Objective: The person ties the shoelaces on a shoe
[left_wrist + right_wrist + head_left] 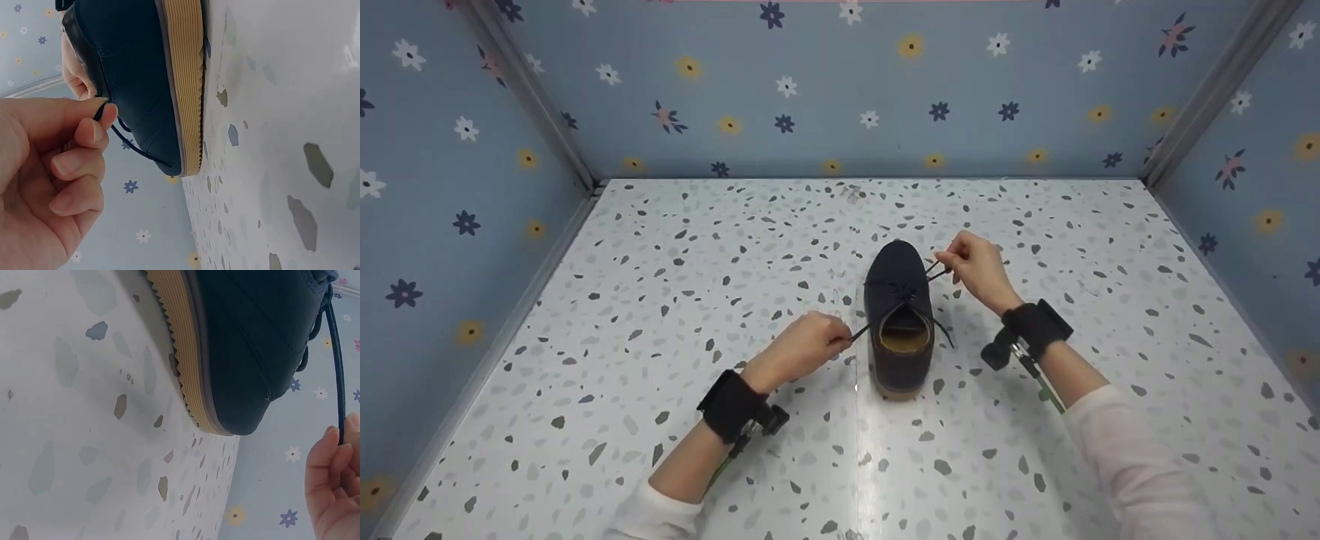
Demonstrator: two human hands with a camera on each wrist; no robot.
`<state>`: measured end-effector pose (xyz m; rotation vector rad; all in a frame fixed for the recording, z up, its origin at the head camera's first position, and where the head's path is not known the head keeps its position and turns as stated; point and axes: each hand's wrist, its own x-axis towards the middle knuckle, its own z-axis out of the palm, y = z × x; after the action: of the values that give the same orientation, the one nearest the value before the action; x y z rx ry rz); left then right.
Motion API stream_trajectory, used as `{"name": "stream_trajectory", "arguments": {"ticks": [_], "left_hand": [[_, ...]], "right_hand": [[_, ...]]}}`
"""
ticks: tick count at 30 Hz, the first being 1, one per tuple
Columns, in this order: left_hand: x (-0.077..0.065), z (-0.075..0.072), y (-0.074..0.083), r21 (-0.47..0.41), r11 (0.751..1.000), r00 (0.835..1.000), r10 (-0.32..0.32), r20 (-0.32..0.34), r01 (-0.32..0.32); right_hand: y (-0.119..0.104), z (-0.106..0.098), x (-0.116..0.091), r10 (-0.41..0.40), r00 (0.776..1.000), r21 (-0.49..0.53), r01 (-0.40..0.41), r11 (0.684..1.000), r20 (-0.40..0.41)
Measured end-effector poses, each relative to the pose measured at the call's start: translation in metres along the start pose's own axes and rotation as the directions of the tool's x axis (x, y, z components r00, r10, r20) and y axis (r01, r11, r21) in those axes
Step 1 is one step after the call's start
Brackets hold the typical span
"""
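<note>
A dark navy shoe (pixel 898 315) with a tan ribbed sole (pixel 183 79) stands in the middle of the speckled table (pixel 660 300), toe pointing away from me. My left hand (pixel 804 346) pinches the end of one dark lace (pixel 861 330) to the left of the shoe's opening. In the left wrist view the thumb and forefinger (pixel 101 115) hold that lace (pixel 132 143). My right hand (pixel 973 264) pinches the other lace (pixel 936 274) beside the toe. In the right wrist view the lace (pixel 336 365) runs taut from the shoe (pixel 253 343) to the fingertips (pixel 329 450).
Blue flowered walls (pixel 840 90) close the table on the left, back and right. A black wrist strap with a camera sits on each forearm (pixel 731 405) (pixel 1035 330).
</note>
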<state>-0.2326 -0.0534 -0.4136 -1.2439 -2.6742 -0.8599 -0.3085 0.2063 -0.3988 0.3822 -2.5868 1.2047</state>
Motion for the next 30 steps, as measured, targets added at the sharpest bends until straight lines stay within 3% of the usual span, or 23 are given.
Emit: {"name": "stream_trajectory", "arguments": {"ticks": [10, 13, 16, 18, 20, 23, 24, 26, 29, 30], "left_hand": [[-0.003, 0.001, -0.004, -0.027, 0.999, 0.999, -0.034, -0.024, 0.033], [-0.003, 0.001, -0.005, -0.002, 0.998, 0.998, -0.058, -0.029, 0.058], [-0.002, 0.002, -0.005, 0.029, 0.996, 0.996, -0.084, -0.029, 0.084], [-0.002, 0.002, -0.005, 0.051, 0.994, 0.995, -0.095, -0.034, 0.096], [-0.001, 0.003, -0.005, 0.074, 0.992, 0.994, -0.102, -0.044, 0.105], [-0.001, 0.003, -0.004, 0.096, 0.989, 0.993, -0.105, -0.049, 0.109], [-0.001, 0.002, -0.004, 0.102, 0.989, 0.993, -0.106, -0.047, 0.111], [-0.001, 0.001, -0.003, 0.118, 0.987, 0.994, -0.103, -0.043, 0.108], [-0.001, 0.001, -0.003, 0.143, 0.985, 0.995, -0.089, -0.034, 0.093], [-0.002, 0.001, -0.002, 0.150, 0.985, 0.996, -0.082, -0.030, 0.086]], "right_hand": [[0.010, 0.003, 0.002, 0.018, 1.000, 0.125, -0.019, 0.992, 0.006], [0.004, -0.002, -0.003, 0.035, 0.996, 0.123, -0.046, 0.991, 0.086], [0.007, -0.003, -0.004, 0.101, 0.975, 0.141, -0.131, 0.981, 0.198], [0.026, 0.003, 0.001, 0.142, 0.956, 0.179, -0.191, 0.965, 0.257], [0.061, 0.013, 0.010, 0.116, 0.952, 0.283, -0.199, 0.938, 0.283], [0.109, 0.023, 0.021, -0.010, 0.945, 0.466, -0.152, 0.871, 0.327], [0.105, 0.018, 0.020, -0.047, 0.935, 0.516, -0.151, 0.843, 0.350], [0.081, 0.005, 0.013, -0.077, 0.918, 0.529, -0.155, 0.835, 0.390], [0.026, -0.021, -0.005, -0.058, 0.878, 0.471, -0.198, 0.860, 0.474], [0.011, -0.027, -0.010, -0.056, 0.875, 0.446, -0.190, 0.875, 0.482]]}}
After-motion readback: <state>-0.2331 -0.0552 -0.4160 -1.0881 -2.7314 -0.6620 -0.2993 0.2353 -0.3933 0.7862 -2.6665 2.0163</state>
